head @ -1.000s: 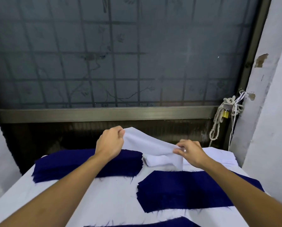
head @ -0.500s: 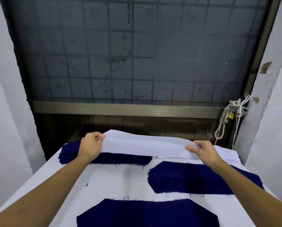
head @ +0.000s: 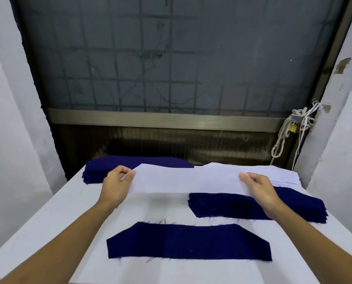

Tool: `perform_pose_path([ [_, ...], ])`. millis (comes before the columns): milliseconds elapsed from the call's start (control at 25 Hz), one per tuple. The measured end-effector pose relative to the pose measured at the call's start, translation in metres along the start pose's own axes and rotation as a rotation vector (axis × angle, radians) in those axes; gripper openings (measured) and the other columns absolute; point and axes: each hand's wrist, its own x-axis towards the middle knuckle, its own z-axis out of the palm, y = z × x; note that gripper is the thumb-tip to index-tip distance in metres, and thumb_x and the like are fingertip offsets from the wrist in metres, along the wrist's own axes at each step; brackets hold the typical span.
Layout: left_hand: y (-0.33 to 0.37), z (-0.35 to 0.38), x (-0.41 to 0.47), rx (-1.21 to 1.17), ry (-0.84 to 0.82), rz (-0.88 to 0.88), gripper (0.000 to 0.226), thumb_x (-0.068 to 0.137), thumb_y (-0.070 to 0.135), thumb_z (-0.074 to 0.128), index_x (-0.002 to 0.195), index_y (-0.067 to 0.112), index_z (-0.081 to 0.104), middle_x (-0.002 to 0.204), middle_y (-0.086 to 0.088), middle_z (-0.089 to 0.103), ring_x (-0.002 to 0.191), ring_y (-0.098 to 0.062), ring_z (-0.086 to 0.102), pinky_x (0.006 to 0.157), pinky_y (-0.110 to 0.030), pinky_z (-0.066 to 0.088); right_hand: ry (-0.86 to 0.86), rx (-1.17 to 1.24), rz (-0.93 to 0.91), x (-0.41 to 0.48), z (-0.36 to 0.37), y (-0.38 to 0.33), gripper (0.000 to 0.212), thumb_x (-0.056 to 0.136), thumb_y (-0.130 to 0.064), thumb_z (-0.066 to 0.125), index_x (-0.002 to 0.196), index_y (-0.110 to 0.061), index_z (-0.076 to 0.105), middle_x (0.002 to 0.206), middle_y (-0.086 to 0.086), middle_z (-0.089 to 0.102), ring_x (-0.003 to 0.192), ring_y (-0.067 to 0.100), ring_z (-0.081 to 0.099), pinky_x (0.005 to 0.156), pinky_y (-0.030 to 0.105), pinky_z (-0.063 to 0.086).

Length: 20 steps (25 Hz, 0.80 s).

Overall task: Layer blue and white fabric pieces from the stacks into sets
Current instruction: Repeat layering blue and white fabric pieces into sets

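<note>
1. A barred window point(head: 171, 58) fills the wall behind, with white walls on either side.
2. The white-covered desk point(head: 48, 222) runs from the viewer to the sill.
3. The white piece point(head: 187, 181) is held stretched flat above the middle of the desk. Its far edge hides part of the far blue stack point(head: 138, 162) on the left and part of the white stack point(head: 283, 175) on the right.
4. The near blue stack point(head: 232, 206) lies just under the piece's right end.
5. A single blue piece point(head: 187, 242) lies flat nearest the viewer, apart from every stack. I judge it to be the base waiting for the white layer.
6. The left hand point(head: 115, 185) and right hand point(head: 261, 187) each hold one end of the white piece, fingers curled and pinching the cloth.
7. Risks:
   - The limp cloth could sag or fold in the middle if the pull slackens.
   - Uneven lowering could land it skewed, its angled ends off the blue outline.
   - The right wrist could drag the near blue stack's top layer.
</note>
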Motion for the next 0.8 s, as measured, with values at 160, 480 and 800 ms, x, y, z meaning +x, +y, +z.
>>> perform_pose_path([
  [160, -0.023, -0.006, -0.026, -0.045, -0.061, -0.056, 0.013, 0.099, 0.032, 0.063, 0.098, 0.02, 0.067, 0.103, 0.004, 0.07, 0.099, -0.016, 0.064, 0.081, -0.035, 0.054, 0.0, 0.032, 0.008, -0.029, 0.0, 0.02, 0.043, 0.103, -0.035, 0.055, 0.076, -0.002, 0.062, 0.074, 0.012, 0.063, 0.074, 0.026, 0.058, 0.072, 0.044, 0.047],
  [480, -0.064, -0.007, -0.086, -0.015, -0.113, -0.091, 0.011, 0.1, 0.028, 0.062, 0.105, 0.031, 0.054, 0.084, -0.01, 0.064, 0.08, -0.029, 0.065, 0.063, -0.028, 0.047, 0.108, -0.076, 0.052, -0.078, 0.005, 0.083, 0.045, 0.094, -0.033, 0.068, 0.061, -0.015, 0.044, 0.058, -0.002, 0.043, 0.061, 0.018, 0.042, 0.063, 0.035, 0.036],
  [800, -0.091, 0.001, -0.109, 0.116, -0.05, -0.026, 0.011, 0.1, 0.021, 0.058, 0.102, 0.03, 0.052, 0.074, 0.003, 0.06, 0.06, -0.012, 0.058, 0.057, -0.021, 0.045, 0.228, -0.317, -0.001, -0.089, 0.02, 0.115, 0.037, 0.09, -0.036, 0.071, 0.063, -0.019, 0.053, 0.06, 0.0, 0.058, 0.057, 0.022, 0.055, 0.057, 0.036, 0.046],
])
